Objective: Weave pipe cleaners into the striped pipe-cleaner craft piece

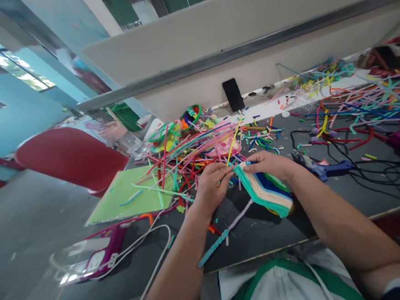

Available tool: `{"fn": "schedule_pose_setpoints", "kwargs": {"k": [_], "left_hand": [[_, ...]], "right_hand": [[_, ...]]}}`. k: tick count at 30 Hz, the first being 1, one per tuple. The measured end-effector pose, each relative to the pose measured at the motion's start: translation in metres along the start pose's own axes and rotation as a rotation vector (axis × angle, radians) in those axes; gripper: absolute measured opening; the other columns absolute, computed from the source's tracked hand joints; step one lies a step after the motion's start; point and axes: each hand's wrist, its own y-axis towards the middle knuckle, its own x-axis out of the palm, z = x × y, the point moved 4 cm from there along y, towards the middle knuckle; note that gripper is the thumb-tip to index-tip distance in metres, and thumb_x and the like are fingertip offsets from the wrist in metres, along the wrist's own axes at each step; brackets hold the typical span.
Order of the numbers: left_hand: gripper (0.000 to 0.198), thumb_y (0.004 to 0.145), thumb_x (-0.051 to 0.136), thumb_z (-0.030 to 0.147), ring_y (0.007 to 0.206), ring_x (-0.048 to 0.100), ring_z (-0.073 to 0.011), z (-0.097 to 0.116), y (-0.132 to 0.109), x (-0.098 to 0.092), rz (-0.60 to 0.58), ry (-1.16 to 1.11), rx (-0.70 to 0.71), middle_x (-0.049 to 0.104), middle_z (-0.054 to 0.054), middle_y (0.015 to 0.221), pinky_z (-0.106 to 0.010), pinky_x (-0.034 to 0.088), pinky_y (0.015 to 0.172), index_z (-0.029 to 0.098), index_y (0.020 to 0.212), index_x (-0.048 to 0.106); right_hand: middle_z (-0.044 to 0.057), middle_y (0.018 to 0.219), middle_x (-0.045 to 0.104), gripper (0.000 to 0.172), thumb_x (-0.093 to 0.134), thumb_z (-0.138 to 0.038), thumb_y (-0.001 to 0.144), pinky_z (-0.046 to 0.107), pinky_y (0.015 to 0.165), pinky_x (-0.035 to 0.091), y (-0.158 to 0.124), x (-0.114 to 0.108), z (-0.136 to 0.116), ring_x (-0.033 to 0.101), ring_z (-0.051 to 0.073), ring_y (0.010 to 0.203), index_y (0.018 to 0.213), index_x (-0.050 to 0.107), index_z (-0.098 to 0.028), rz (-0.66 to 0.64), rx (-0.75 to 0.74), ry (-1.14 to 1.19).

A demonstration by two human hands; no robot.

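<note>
Right hand [271, 164] grips a striped fuzzy piece [265, 189], banded teal, cream and blue; left hand [213, 186] pinches its teal corner. Left of the grip: green sheet [111, 204]. Beyond: black phone [233, 95], leaning. Just above left fingertips: yellow stem [234, 142].

"Are you making out any words or numbers on the black phone [233, 95]?"
"No, it is showing nothing legible"
"Is a brand or label showing on the purple device [113, 245] at left?"
"It is looking too blurred for reading"
"And is the pale panel [213, 39] bearing a sign?"
"None that I am reading"
</note>
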Motion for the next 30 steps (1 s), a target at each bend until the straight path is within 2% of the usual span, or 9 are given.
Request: {"fn": "schedule_pose_setpoints", "kwargs": {"k": [6,11,15,19,25,30], "left_hand": [[0.020,0.064,0.076,0.026,0.091,0.058,-0.0250,-0.005,0.001,0.005,-0.039,-0.056,-0.088,0.068,-0.009,0.090,-0.037,0.041,0.092,0.024,0.085,0.076],[0.008,0.072,0.069,0.027,0.085,0.058,-0.0244,-0.007,0.002,0.010,-0.085,0.016,-0.063,0.068,-0.008,0.081,-0.037,0.041,0.087,0.024,0.078,0.074],[0.010,0.078,0.061,0.023,0.079,0.057,-0.0211,-0.010,0.001,0.013,-0.110,0.128,-0.030,0.066,-0.006,0.078,-0.032,0.040,0.079,0.023,0.078,0.071],[0.010,0.077,0.059,0.020,0.076,0.056,-0.0190,-0.014,0.000,0.016,-0.148,0.186,-0.121,0.065,-0.004,0.076,-0.029,0.039,0.072,0.020,0.075,0.068],[0.015,0.076,0.059,0.028,0.059,0.048,-0.0136,-0.022,-0.001,0.018,-0.301,-0.057,-0.371,0.055,0.001,0.060,-0.025,0.035,0.058,0.016,0.067,0.064],[0.020,0.073,0.063,0.033,0.058,0.044,-0.0111,-0.025,-0.002,0.017,-0.404,-0.253,-0.447,0.051,0.001,0.060,-0.023,0.033,0.057,0.015,0.065,0.060]], "right_hand": [[0.000,0.074,0.069,0.032,0.072,-0.043,0.065,0.025,0.063,0.045,0.002,0.000,0.001,0.058,0.014,0.065,0.082,0.072,-0.016,0.012,-0.016,0.002],[-0.002,0.071,0.068,0.030,0.070,-0.041,0.066,0.025,0.066,0.044,0.004,0.000,0.006,0.056,0.013,0.064,0.084,0.073,-0.017,-0.017,-0.019,-0.035],[-0.002,0.073,0.068,0.029,0.069,-0.040,0.067,0.027,0.072,0.044,0.008,0.000,0.011,0.057,0.015,0.067,0.086,0.074,-0.018,-0.014,-0.042,-0.086],[-0.003,0.071,0.067,0.025,0.068,-0.038,0.068,0.026,0.069,0.043,0.010,0.001,0.013,0.055,0.013,0.064,0.083,0.073,-0.018,-0.020,-0.048,-0.100],[-0.003,0.064,0.063,0.018,0.068,-0.035,0.069,0.025,0.062,0.040,0.005,0.005,0.007,0.051,0.012,0.059,0.076,0.072,-0.018,-0.040,-0.043,-0.062],[-0.004,0.063,0.062,0.018,0.069,-0.034,0.067,0.024,0.061,0.040,0.001,0.008,0.002,0.051,0.011,0.057,0.075,0.071,-0.018,-0.069,-0.012,-0.035]]}}
